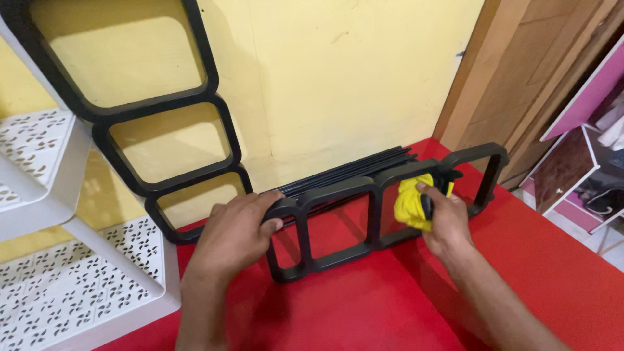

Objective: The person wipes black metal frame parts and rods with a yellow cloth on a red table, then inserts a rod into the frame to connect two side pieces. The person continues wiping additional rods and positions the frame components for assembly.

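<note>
A black plastic frame [344, 224] with several rounded openings lies tilted on the red floor, its far edge resting on a bundle of black rods [351, 172] by the wall. My left hand [234, 231] grips the frame's near-left end, thumb over the top bar. My right hand [442, 218] presses a crumpled yellow cloth [408, 205] against the frame's right part, fingers closed over the cloth.
A second black frame [162, 123] leans upright on the yellow wall. A white perforated shelf unit [71, 260] stands at left. A wooden door frame [520, 71] and a pink-and-white rack [585, 149] are at right. The red floor [364, 305] spreads below.
</note>
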